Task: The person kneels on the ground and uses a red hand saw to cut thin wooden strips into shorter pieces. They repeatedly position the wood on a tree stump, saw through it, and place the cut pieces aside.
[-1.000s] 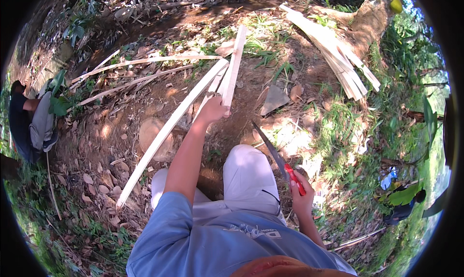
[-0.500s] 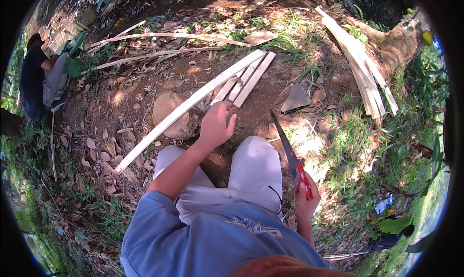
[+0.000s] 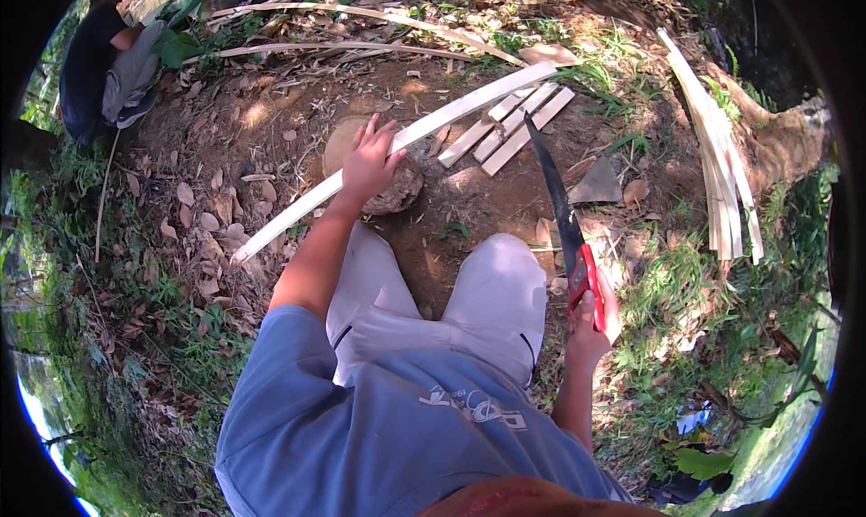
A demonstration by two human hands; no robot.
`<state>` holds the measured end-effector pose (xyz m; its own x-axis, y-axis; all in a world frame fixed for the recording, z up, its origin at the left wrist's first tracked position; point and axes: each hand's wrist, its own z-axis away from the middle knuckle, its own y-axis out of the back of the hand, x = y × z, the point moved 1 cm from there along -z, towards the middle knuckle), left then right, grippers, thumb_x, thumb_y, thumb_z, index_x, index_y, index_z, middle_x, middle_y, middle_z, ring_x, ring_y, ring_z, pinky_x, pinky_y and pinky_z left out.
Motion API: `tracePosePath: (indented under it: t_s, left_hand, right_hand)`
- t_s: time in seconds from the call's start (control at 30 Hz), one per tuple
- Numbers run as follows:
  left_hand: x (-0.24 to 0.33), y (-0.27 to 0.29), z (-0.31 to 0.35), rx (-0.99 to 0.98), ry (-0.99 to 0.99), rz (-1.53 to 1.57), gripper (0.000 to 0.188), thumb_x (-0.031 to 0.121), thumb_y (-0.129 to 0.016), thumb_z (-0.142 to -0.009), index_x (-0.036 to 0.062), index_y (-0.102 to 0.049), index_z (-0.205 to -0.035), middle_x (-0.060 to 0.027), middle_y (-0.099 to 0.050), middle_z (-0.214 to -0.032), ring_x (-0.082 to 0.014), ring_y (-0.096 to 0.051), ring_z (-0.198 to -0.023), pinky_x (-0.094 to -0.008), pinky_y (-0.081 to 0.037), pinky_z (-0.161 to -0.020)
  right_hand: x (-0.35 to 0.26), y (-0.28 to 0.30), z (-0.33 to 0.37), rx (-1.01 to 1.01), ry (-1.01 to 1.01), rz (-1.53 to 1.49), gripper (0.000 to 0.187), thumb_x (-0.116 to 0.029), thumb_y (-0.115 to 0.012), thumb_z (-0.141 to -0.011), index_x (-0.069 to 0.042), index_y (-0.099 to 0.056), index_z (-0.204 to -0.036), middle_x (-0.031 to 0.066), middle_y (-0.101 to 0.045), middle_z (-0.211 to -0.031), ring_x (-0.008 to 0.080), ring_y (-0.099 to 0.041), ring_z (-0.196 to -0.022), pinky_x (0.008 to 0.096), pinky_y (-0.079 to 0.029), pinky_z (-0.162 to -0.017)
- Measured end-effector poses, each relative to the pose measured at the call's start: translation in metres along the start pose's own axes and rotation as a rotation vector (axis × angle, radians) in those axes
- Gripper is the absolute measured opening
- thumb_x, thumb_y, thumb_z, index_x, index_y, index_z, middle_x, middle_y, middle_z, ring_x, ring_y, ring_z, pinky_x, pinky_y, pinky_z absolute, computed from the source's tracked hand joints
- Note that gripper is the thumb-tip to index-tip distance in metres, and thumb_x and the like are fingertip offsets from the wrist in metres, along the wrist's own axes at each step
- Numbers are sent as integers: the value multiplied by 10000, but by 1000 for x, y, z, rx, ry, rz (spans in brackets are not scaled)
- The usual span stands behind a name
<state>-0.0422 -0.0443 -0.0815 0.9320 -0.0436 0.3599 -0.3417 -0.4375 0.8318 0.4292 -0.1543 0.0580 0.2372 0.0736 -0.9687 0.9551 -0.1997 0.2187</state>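
Note:
A long pale wooden strip [image 3: 451,111] lies slantwise across a round log block [image 3: 397,190] in front of my knees. My left hand [image 3: 366,163] is over the strip where it crosses the log, fingers stretched out and spread; whether it presses on the wood I cannot tell. In my right hand [image 3: 591,332] is the red handle of a hand saw [image 3: 559,197], its dark blade pointing up and away from me. Beyond the blade's tip, several short cut wood pieces [image 3: 532,129] lie side by side on the soil.
Long strips [image 3: 361,46] rest on the ground at the far left. A bundle of pale strips [image 3: 713,156] leans by a tree root [image 3: 794,138] on the right. A grey stone [image 3: 597,183] is near the saw. Another person [image 3: 104,61] crouches at the far left.
My left hand has moved from near the short pieces back to the strip over the log, its fingers spreading. The saw in my right hand has risen and turned more upright. The view has shifted.

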Motion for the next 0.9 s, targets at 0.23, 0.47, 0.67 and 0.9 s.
tracePosePath:
  t_s: [0.23,0.47,0.67,0.9]
  left_hand:
    - [5,-13,-45,-14,100,-6,443,388,-685,-1048,39,-652,-1319,-208,-710,-1361,-382,-493,-1514,-522,-350,-1279]
    - [23,-11,-56,-108,132,-73,323,382,-630,-1068,73,-603,-1155,-158,-729,-1060,-356,-722,-1039,-496,-521,-1055]
    - [20,-10,-37,177,112,-1,321,345,-700,-1017,75,-590,-1151,-147,-701,-996,-355,-726,-982,-486,-538,-1066]
    - [15,-6,-39,136,66,26,306,341,-667,-1042,60,-602,-1146,-158,-708,-976,-374,-713,-949,-496,-553,-968]
  right_hand:
    - [-8,-15,-16,-31,-61,-6,411,-157,-683,-1084,-11,-656,-1468,54,-729,-1087,76,-602,-805,232,-497,-694]
    - [-6,-13,-49,95,50,144,386,-137,-638,-1096,46,-661,-1435,36,-724,-1134,62,-592,-827,202,-471,-710]
    - [7,-23,-86,78,207,57,414,-112,-598,-1107,62,-602,-1482,103,-707,-1301,122,-672,-1014,228,-539,-824]
    - [9,16,-26,190,352,400,392,-126,-610,-1110,50,-639,-1459,165,-727,-1321,214,-690,-1123,340,-551,-987]
